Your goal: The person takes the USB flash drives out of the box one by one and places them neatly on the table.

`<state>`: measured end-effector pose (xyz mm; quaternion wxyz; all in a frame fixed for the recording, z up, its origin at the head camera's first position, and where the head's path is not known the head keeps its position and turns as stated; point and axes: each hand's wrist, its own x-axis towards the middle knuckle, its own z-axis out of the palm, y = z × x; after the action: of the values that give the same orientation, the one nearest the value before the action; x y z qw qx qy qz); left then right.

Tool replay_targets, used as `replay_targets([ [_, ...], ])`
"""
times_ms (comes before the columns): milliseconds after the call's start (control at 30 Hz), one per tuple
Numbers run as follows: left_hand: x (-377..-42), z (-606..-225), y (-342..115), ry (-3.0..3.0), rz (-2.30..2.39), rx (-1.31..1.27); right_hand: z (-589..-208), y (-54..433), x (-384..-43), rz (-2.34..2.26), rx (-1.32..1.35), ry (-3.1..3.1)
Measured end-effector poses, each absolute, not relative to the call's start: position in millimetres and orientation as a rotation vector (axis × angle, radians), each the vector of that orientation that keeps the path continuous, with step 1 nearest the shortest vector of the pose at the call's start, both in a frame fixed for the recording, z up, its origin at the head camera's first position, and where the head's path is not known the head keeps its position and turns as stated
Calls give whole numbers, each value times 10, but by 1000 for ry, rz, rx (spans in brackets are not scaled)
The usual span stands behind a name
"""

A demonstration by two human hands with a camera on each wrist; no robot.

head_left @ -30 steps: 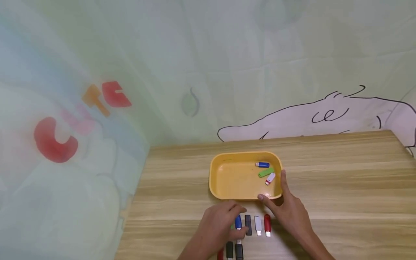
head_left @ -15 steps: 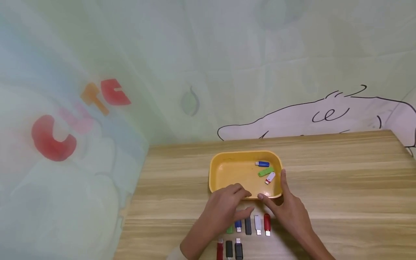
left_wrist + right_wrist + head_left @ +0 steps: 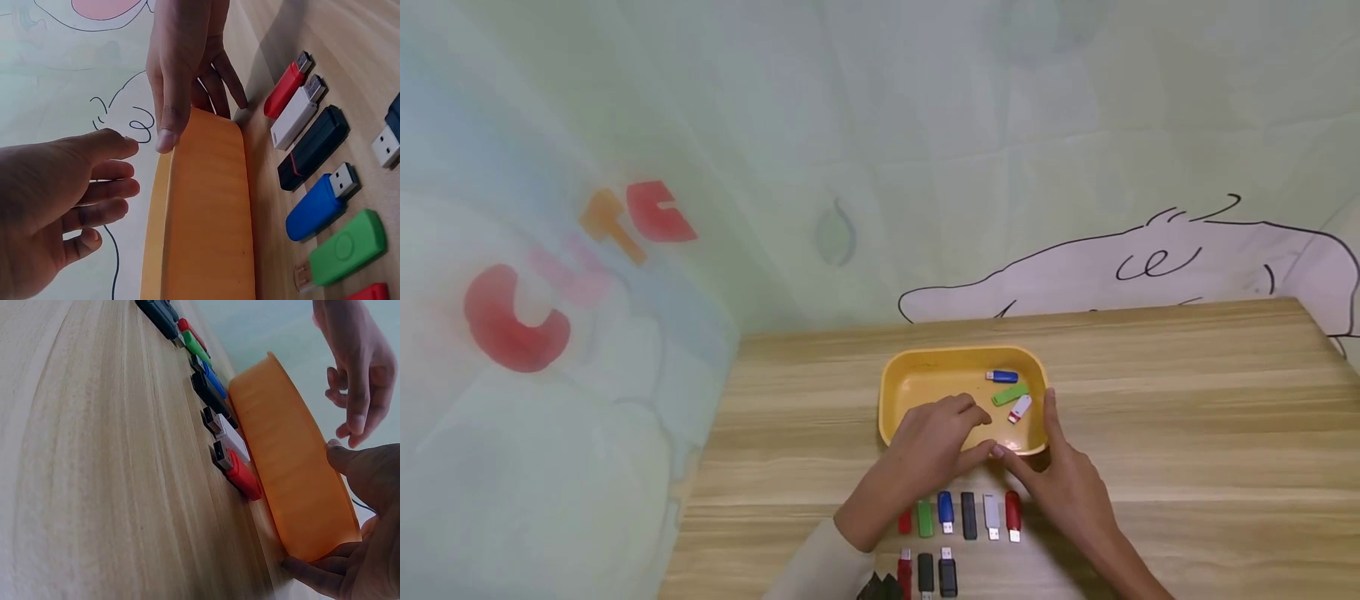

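My left hand (image 3: pixel 936 433) is over the near side of a yellow plastic bin (image 3: pixel 917 360), fingers loosely bent and nothing between them. In the left wrist view, that hand (image 3: pixel 56 206) hovers beside the bin's rim. My right hand (image 3: pixel 1071 487) holds the bin's near right corner, thumb on the rim and fingers along the outer side, as the right wrist view of the hand (image 3: pixel 375 512) also shows. Inside the bin lie a blue USB stick (image 3: pixel 1004 377), a green one (image 3: pixel 1011 394) and a white-and-red one (image 3: pixel 1020 408).
In front of the bin, USB sticks line up on the wooden table (image 3: pixel 1210 417): red (image 3: pixel 1013 512), white (image 3: pixel 992 512), black (image 3: pixel 969 517), blue (image 3: pixel 946 510), green (image 3: pixel 925 518) and more red. A second row nearer me holds a red, a dark (image 3: pixel 926 573) and a black stick (image 3: pixel 948 575).
My left hand has moved forward from above the row of USB sticks to over the bin, uncovering the row's left end. The right hand keeps its hold on the corner.
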<state>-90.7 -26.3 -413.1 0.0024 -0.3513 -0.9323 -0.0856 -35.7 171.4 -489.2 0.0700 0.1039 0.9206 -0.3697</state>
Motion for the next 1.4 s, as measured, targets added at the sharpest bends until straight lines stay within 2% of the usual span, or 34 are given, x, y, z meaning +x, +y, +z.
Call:
replay_targets([
  [400,-1120,-4164,-103,-3017,-216,-1093,-4875,1700,-355,-1119,324,2746],
  [1400,-1419,-4262,243,-3108,-118,-1275,-4878,1712,-366,-1113,319,2753],
])
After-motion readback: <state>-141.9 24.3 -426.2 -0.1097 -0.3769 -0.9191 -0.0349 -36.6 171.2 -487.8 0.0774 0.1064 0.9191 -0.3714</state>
